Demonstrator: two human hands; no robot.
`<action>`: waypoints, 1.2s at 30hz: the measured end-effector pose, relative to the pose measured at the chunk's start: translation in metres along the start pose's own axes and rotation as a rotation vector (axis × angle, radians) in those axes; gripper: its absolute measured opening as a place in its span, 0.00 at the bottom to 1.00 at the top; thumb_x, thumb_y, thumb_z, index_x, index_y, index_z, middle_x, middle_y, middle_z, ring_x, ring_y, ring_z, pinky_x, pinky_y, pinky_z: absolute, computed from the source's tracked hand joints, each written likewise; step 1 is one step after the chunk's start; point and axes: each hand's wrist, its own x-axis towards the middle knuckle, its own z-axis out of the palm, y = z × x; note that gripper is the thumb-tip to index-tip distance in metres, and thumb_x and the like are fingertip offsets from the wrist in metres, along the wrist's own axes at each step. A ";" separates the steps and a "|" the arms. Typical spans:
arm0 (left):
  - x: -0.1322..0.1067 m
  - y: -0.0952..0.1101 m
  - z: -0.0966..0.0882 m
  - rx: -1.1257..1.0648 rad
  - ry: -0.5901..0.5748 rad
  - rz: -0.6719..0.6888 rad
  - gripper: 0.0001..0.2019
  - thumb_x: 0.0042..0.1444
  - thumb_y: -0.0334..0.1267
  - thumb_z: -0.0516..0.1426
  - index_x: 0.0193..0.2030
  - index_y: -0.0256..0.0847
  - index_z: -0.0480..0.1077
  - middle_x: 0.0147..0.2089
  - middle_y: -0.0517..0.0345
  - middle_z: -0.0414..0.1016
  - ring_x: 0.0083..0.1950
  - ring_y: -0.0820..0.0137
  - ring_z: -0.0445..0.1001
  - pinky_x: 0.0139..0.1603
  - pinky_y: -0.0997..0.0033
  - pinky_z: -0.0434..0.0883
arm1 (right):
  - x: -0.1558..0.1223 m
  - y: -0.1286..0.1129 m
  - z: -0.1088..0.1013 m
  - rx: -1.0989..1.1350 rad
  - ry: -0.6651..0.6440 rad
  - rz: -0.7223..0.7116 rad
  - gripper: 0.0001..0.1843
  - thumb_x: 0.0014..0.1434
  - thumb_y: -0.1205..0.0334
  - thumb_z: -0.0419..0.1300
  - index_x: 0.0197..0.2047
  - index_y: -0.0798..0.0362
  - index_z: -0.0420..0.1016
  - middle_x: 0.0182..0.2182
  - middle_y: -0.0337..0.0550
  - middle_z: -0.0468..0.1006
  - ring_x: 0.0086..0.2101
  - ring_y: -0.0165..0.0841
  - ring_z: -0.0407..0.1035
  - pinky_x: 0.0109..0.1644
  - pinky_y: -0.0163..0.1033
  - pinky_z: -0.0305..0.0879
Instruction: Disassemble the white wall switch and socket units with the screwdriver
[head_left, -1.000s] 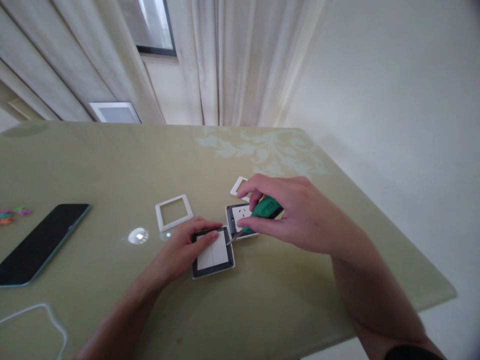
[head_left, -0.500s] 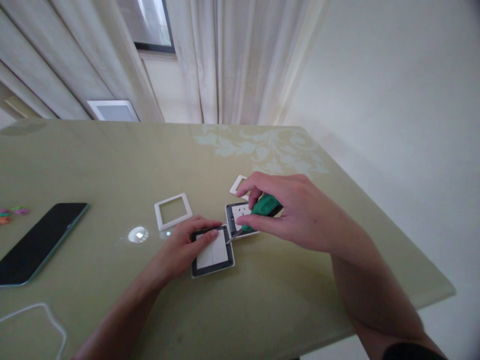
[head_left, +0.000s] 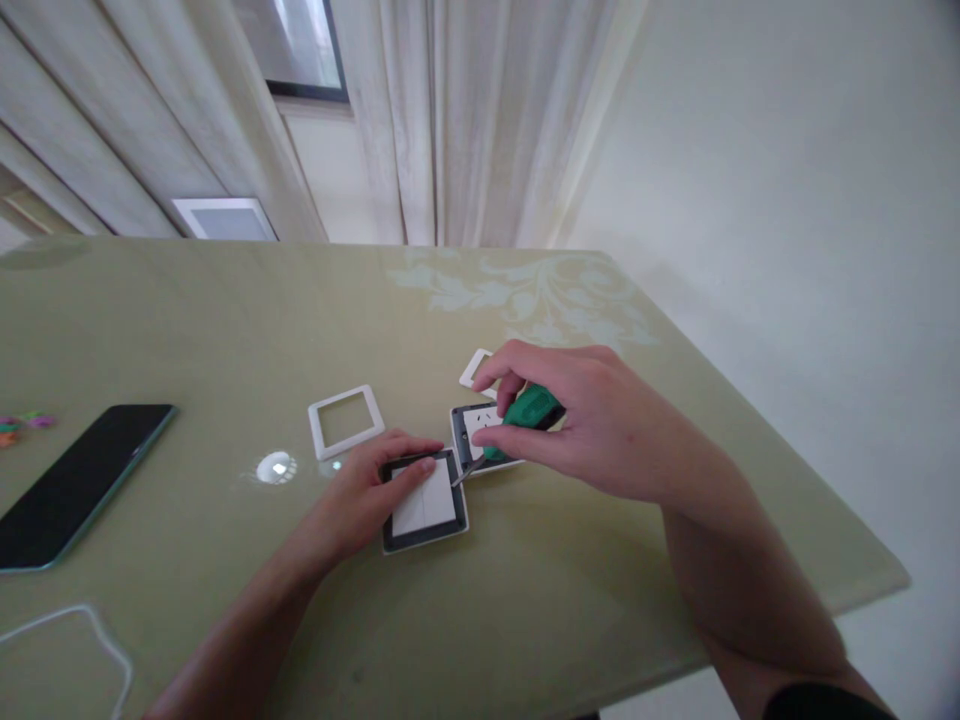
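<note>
A glossy, smooth tabletop [head_left: 225, 320] mirrors a bright light. Nearer its near edge than its far one, a metal-looking shaft extends from the plastic-looking handle of a green screwdriver [head_left: 532, 408], by a switch plate [head_left: 412, 512] of smooth white plastic look with a dark, matt border. Cloth curtains [head_left: 480, 150] hang in soft folds beyond the far edge; a matt wall [head_left: 787, 200] rises beyond the right edge.

Left hand [head_left: 367, 480] palm down, thumb [head_left: 409, 482] spread; right hand [head_left: 592, 420] arched, fingers [head_left: 510, 360] curled inward.
</note>
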 end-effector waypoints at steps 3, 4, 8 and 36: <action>-0.001 -0.001 0.000 0.021 0.007 0.020 0.16 0.69 0.52 0.61 0.53 0.48 0.86 0.45 0.54 0.85 0.42 0.61 0.81 0.40 0.65 0.76 | 0.000 0.000 0.000 -0.013 -0.004 0.008 0.17 0.68 0.52 0.73 0.55 0.47 0.78 0.38 0.32 0.86 0.37 0.29 0.78 0.44 0.35 0.65; -0.002 -0.001 0.000 0.037 0.014 0.034 0.16 0.70 0.51 0.61 0.53 0.47 0.85 0.45 0.54 0.85 0.44 0.60 0.81 0.42 0.64 0.77 | 0.000 0.000 -0.001 -0.026 -0.012 0.016 0.17 0.68 0.51 0.73 0.55 0.47 0.78 0.38 0.32 0.86 0.37 0.30 0.79 0.44 0.36 0.64; -0.011 0.005 0.005 0.194 0.036 0.141 0.17 0.72 0.52 0.60 0.59 0.49 0.82 0.55 0.50 0.84 0.56 0.54 0.80 0.58 0.53 0.77 | -0.003 -0.001 -0.008 -0.110 -0.068 0.058 0.19 0.63 0.53 0.76 0.53 0.47 0.78 0.40 0.34 0.86 0.38 0.34 0.78 0.43 0.38 0.62; -0.013 -0.005 0.023 0.481 0.067 0.380 0.24 0.65 0.56 0.67 0.58 0.45 0.71 0.58 0.45 0.83 0.60 0.46 0.79 0.62 0.43 0.73 | -0.033 -0.033 0.008 -0.483 -0.211 -0.058 0.08 0.72 0.60 0.66 0.38 0.48 0.82 0.30 0.40 0.83 0.25 0.35 0.71 0.29 0.44 0.38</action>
